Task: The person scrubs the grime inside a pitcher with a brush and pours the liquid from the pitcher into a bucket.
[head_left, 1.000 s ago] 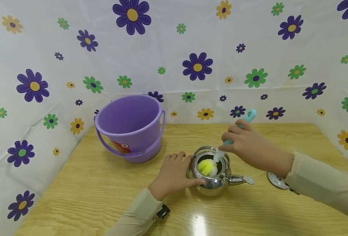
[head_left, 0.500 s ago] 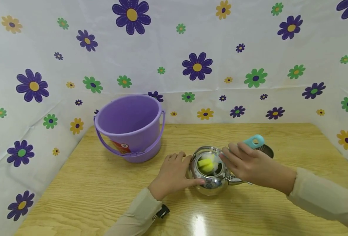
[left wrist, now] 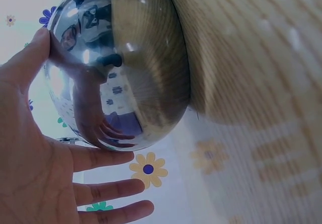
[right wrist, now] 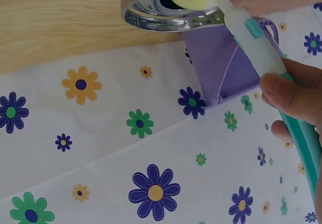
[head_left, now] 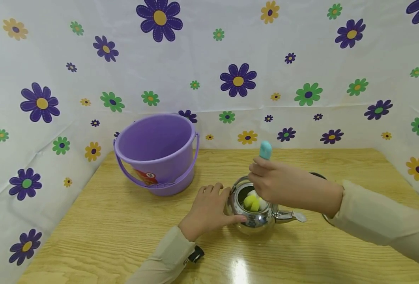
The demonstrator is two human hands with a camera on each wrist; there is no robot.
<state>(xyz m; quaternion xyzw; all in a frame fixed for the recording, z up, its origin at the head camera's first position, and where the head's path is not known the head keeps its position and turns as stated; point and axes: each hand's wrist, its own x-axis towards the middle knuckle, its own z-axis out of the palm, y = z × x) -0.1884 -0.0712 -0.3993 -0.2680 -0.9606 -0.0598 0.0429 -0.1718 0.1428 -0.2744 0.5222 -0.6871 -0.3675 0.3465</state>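
A shiny steel kettle (head_left: 253, 225) stands on the table with its mouth uncovered and its spout (head_left: 288, 216) pointing right. My left hand (head_left: 207, 211) rests against its left side, with the thumb on the front and the fingers spread straight in the left wrist view. Over the mouth, my right hand (head_left: 284, 185) grips the turquoise handle (head_left: 265, 150) of a sponge bottle brush (right wrist: 256, 45). The brush's yellow-and-white sponge head (head_left: 251, 202) is inside the kettle opening. Part of the kettle's rim is hidden behind the right hand.
A purple bucket (head_left: 170, 173) stands at the back left, its handle hanging at the front. Rims of round metal pieces (head_left: 317, 174) show partly behind the right forearm. A flower-printed sheet (head_left: 181, 55) hangs behind the wooden table (head_left: 124, 244).
The brush handle tilted down to the right, then swung up to near upright as my right hand moved left over the mouth. The sponge head shifted within the kettle. My left hand stayed put.
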